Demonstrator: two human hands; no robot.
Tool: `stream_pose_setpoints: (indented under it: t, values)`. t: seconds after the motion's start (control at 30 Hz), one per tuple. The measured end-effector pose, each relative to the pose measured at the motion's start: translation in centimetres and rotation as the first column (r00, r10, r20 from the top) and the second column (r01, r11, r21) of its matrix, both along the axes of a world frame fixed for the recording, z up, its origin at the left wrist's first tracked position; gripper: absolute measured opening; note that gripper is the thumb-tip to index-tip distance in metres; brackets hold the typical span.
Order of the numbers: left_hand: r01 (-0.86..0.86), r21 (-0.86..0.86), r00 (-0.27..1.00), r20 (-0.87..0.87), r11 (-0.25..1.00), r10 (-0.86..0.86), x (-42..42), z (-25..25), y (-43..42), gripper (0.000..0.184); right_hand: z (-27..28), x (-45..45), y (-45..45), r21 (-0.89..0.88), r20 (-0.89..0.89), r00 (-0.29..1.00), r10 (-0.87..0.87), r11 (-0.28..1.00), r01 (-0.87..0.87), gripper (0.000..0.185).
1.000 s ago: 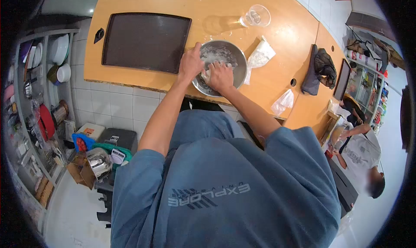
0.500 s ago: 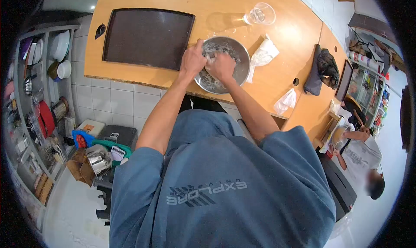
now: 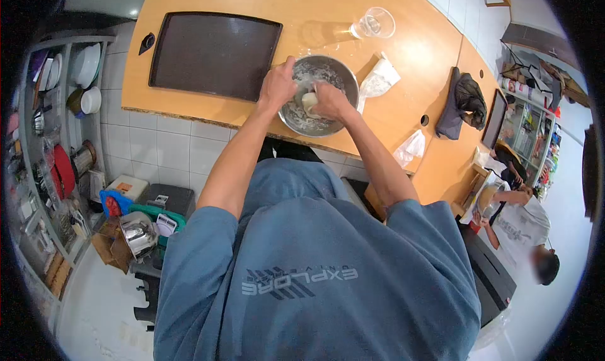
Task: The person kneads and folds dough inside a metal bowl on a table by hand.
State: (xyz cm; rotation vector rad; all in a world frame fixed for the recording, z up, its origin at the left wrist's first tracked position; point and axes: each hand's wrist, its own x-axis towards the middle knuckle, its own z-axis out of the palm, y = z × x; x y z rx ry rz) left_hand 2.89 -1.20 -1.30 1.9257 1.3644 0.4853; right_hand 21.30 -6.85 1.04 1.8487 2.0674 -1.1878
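On the worktop (image 3: 302, 8), the bowl (image 3: 343, 77) sits between the tray (image 3: 214, 57) and the bag (image 3: 380, 78). My left hand (image 3: 278, 87) grips its rim; inside, my right hand (image 3: 329, 101) is closed around the dough (image 3: 309, 100).

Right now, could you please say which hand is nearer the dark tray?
Left: the left hand, gripping the bowl, is beside the dark tray; the right hand is farther off, inside the bowl.

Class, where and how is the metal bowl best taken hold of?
Probably at the rim of the metal bowl, coming from the left with the grip across its edge: the round top is open, and the left hand is on that side, while the right hand is inside.
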Motion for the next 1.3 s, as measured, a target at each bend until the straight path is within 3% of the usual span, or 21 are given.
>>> stream_pose_setpoints:
  t: [0.1,0.2,0.3,0.4,0.6,0.7,0.8,0.9,1.0,1.1,1.3]
  values:
    - [0.007,-0.021,1.0,0.008,1.0,-0.007,-0.1,0.5,-0.1,0.031,3.6,0.0,1.1,-0.118,-0.102,0.961,-0.256,0.963,0.244,0.055]
    - [0.001,-0.033,1.0,0.004,0.999,0.0,0.0,0.8,-0.1,0.032,1.3,0.7,0.2,0.022,-0.36,0.879,-0.314,0.939,0.344,0.053]
    - [0.012,-0.046,1.0,-0.016,0.999,-0.013,0.2,1.0,-0.1,0.032,-0.7,1.1,0.8,-0.299,-0.393,0.866,-0.309,0.934,0.198,0.049]
    - [0.024,-0.049,0.999,-0.024,0.998,-0.025,0.1,1.0,0.0,0.033,-0.3,0.4,0.8,-0.218,-0.25,0.945,-0.211,0.963,0.158,0.047]
    - [0.022,-0.044,1.0,-0.011,0.999,-0.023,0.1,1.1,-0.1,0.034,-0.5,0.5,0.8,-0.086,-0.291,0.953,-0.083,0.994,0.06,0.042]
    - [0.011,-0.058,1.0,-0.016,0.998,-0.012,0.1,1.4,-0.2,0.036,-2.2,0.5,0.6,0.03,-0.076,0.997,0.028,0.999,-0.026,0.037]
    - [-0.022,-0.062,1.0,-0.022,0.998,0.02,0.3,1.6,-0.5,0.038,1.9,-2.1,1.0,-0.102,0.144,0.985,-0.091,0.989,0.106,0.033]
    - [-0.045,-0.124,0.999,-0.024,0.991,0.043,0.5,2.1,-0.5,0.038,1.8,-2.8,1.4,-0.087,0.2,0.98,-0.021,0.995,0.039,0.034]
    - [-0.045,-0.128,0.999,-0.008,0.991,0.044,0.6,2.1,-0.4,0.036,2.3,-3.2,1.0,-0.077,0.18,0.975,-0.128,0.987,0.143,0.037]
    - [-0.043,-0.126,0.999,0.001,0.991,0.044,0.7,2.0,-0.4,0.035,1.3,-4.2,-1.6,0.222,0.261,0.962,-0.078,0.975,0.019,0.036]
    - [-0.038,-0.082,0.999,0.011,0.996,0.039,0.8,1.6,-0.4,0.032,-0.1,-4.8,-2.7,0.495,0.278,0.946,-0.167,0.869,0.008,0.028]
